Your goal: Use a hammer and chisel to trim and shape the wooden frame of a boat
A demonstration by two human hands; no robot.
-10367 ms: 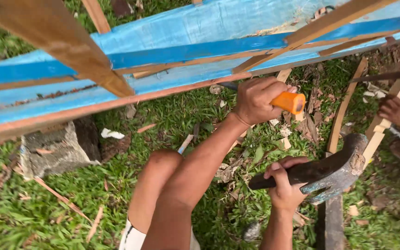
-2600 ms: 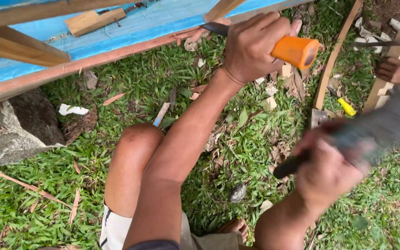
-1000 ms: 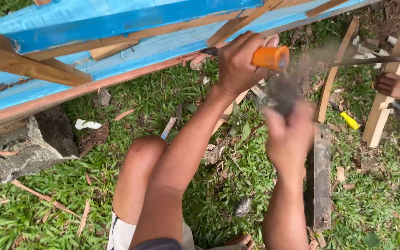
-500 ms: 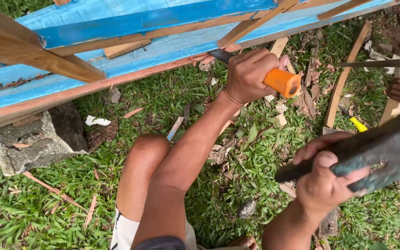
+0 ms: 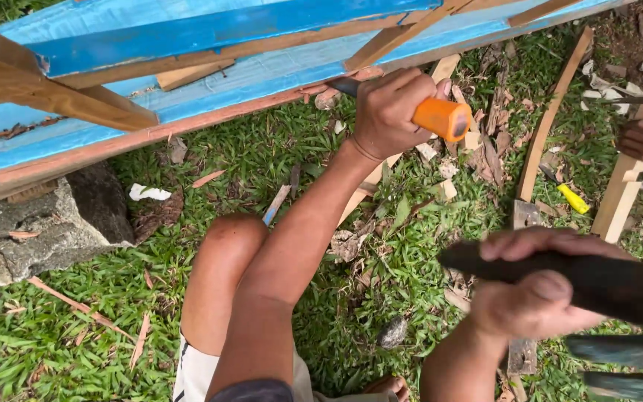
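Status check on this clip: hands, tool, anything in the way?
Left hand grips orange-handled chisel at blue plank. Right hand holds dark mallet. Nothing between.

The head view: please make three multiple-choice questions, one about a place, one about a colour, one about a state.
1. Where does the stone lie?
A. on the grass under the blue plank
B. in the right hand
C. on the knee

2. What colour is the chisel handle?
A. green
B. orange
C. white

3. What is the state of the left hand?
A. open and flat
B. resting on the grass
C. shut on the chisel

Answers: 1 A, the stone sits on grass below the blue plank. 2 B, the end past the fist is orange. 3 C, the fingers wrap the handle.
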